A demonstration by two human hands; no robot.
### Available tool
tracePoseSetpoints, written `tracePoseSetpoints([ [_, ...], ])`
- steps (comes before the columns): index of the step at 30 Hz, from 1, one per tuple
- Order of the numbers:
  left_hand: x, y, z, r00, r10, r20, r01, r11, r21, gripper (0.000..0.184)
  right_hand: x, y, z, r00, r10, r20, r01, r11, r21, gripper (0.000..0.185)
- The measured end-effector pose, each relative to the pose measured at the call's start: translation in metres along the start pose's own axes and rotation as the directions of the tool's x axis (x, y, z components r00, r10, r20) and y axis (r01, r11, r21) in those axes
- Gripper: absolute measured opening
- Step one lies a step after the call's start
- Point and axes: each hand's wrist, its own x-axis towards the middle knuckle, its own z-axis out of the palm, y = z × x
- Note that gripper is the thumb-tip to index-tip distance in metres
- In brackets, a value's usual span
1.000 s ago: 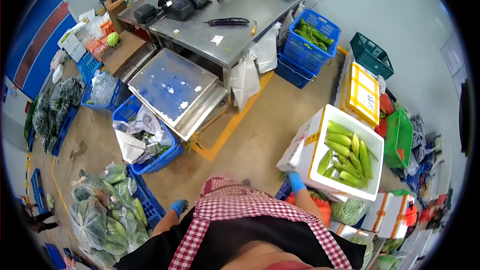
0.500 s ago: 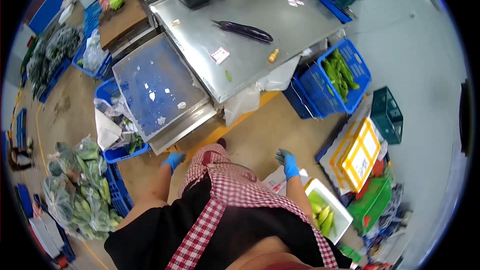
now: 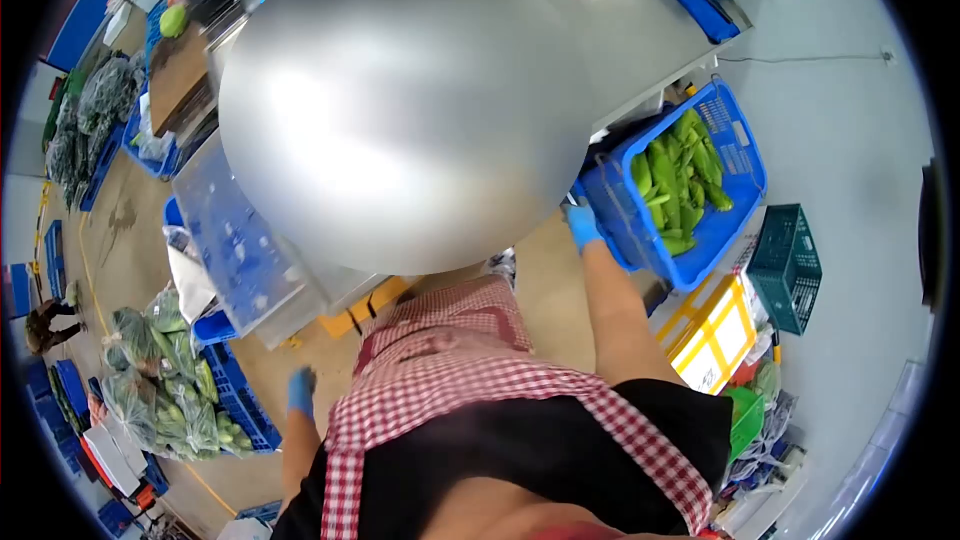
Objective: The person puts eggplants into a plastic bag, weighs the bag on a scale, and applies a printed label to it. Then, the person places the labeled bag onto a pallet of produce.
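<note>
In the head view, my right hand (image 3: 583,225) was at the near side of the blue crate (image 3: 610,204) that held the green peppers (image 3: 680,180), beside the steel table (image 3: 640,45). The fingers were partly hidden against the plastic, so I could not tell whether they had closed on it or only rested there. My left hand (image 3: 301,390) hung well apart from that crate, low over the floor (image 3: 270,365), nearest the blue pallet (image 3: 240,400). I saw nothing in it, but it was too blurred to tell how far the fingers were curled.

As I judged it, a sound contact with the crate called for fingers hooked squarely on solid plastic, with the wrist straight. My right arm was reaching out to the side, so standing closer would have spared the shoulder. With one hand alone, any pull would likely have swung or tipped the crate and shifted the loose peppers; a slow, level pull suited it better. The yellow-taped box (image 3: 710,340) sat close by, leaving little slack on that side. A large silvery round shape (image 3: 400,110) hid much of the tabletop.
</note>
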Motion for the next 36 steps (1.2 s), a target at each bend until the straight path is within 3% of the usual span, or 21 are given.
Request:
tracePoseSetpoints([
  [1, -0.02, -0.013, 0.029, 0.976, -0.213, 0.051, 0.203, 0.793, -0.574, 0.017, 0.033, -0.019, 0.0, 0.997, -0.079, -0.011, 0.078, 0.994, -0.082, 0.039],
  [2, -0.043, 0.025, 0.045, 0.908, -0.407, 0.098, 0.286, 0.433, -0.855, 0.021, 0.064, -0.034, -0.001, 0.989, -0.146, -0.013, 0.142, 0.974, -0.178, 0.039],
  [4, -0.092, 0.055, 0.072, 0.737, -0.649, 0.186, 0.528, 0.383, -0.758, 0.018, 0.116, -0.056, -0.001, 0.97, -0.244, 0.011, 0.23, 0.899, -0.372, 0.038],
  [7, -0.113, 0.131, 0.098, 0.669, -0.71, 0.219, 0.643, 0.406, -0.649, 0.017, 0.168, -0.072, 0.002, 0.94, -0.328, 0.094, 0.305, 0.685, -0.662, 0.036],
  [11, -0.114, 0.213, 0.104, 0.693, -0.698, 0.179, 0.652, 0.502, -0.568, 0.019, 0.205, -0.062, 0.015, 0.886, -0.362, 0.288, 0.401, 0.289, -0.869, 0.035],
  [14, -0.09, 0.289, 0.088, 0.8, -0.592, 0.098, 0.551, 0.66, -0.511, 0.024, 0.205, -0.036, 0.018, 0.809, -0.379, 0.449, 0.454, -0.083, -0.887, 0.034],
  [15, -0.077, 0.321, 0.081, 0.844, -0.531, 0.074, 0.496, 0.72, -0.486, 0.026, 0.198, -0.028, 0.016, 0.795, -0.389, 0.466, 0.459, -0.118, -0.881, 0.034],
  [17, -0.049, 0.409, 0.071, 0.917, -0.396, 0.047, 0.377, 0.823, -0.425, 0.028, 0.175, -0.018, 0.008, 0.783, -0.419, 0.459, 0.471, -0.08, -0.878, 0.034],
  [18, -0.035, 0.44, 0.072, 0.953, -0.296, 0.06, 0.293, 0.857, -0.424, 0.029, 0.159, -0.018, -0.001, 0.842, -0.422, 0.336, 0.464, 0.248, -0.851, 0.033],
  [20, -0.013, 0.486, 0.077, 0.992, -0.094, 0.084, 0.12, 0.91, -0.398, 0.03, 0.118, -0.027, -0.019, 0.932, -0.353, 0.089, 0.347, 0.789, -0.507, 0.032],
  [23, 0.005, 0.556, 0.086, 0.974, 0.156, 0.164, -0.1, 0.946, -0.309, 0.032, 0.064, -0.043, -0.039, 0.974, -0.205, 0.091, 0.221, 0.806, -0.548, 0.03],
  [24, 0.011, 0.569, 0.091, 0.955, 0.219, 0.2, -0.16, 0.948, -0.275, 0.032, 0.032, -0.063, -0.047, 0.961, -0.272, 0.044, 0.258, 0.83, -0.494, 0.031],
  [25, 0.017, 0.581, 0.095, 0.93, 0.279, 0.239, -0.223, 0.946, -0.236, 0.032, 0.01, -0.069, -0.055, 0.939, -0.329, 0.1, 0.336, 0.818, -0.467, 0.031],
  [27, 0.031, 0.609, 0.1, 0.804, 0.488, 0.34, -0.486, 0.869, -0.099, 0.036, -0.037, -0.067, -0.06, 0.883, -0.43, 0.188, 0.469, 0.791, -0.392, 0.032],
  [28, 0.035, 0.625, 0.105, 0.708, 0.623, 0.332, -0.643, 0.764, -0.061, 0.043, -0.072, -0.071, -0.066, 0.873, -0.478, 0.1, 0.48, 0.802, -0.356, 0.031],
  [31, 0.006, 0.699, 0.107, 0.307, 0.858, 0.413, -0.95, 0.299, 0.087, 0.069, -0.185, -0.075, -0.083, 0.822, -0.56, -0.106, 0.503, 0.8, -0.327, 0.028],
  [33, -0.017, 0.726, 0.125, 0.052, 0.857, 0.512, -0.992, -0.015, 0.126, 0.078, -0.239, -0.069, -0.1, 0.786, -0.583, -0.207, 0.488, 0.79, -0.371, 0.029],
  [34, -0.025, 0.731, 0.139, -0.065, 0.815, 0.576, -0.991, -0.12, 0.058, 0.08, -0.262, -0.062, -0.104, 0.719, -0.667, -0.197, 0.551, 0.719, -0.423, 0.025],
  [36, -0.032, 0.721, 0.17, -0.208, 0.756, 0.62, -0.956, -0.293, 0.036, 0.061, -0.309, -0.046, -0.107, 0.67, -0.675, -0.31, 0.506, 0.72, -0.475, 0.023],
])
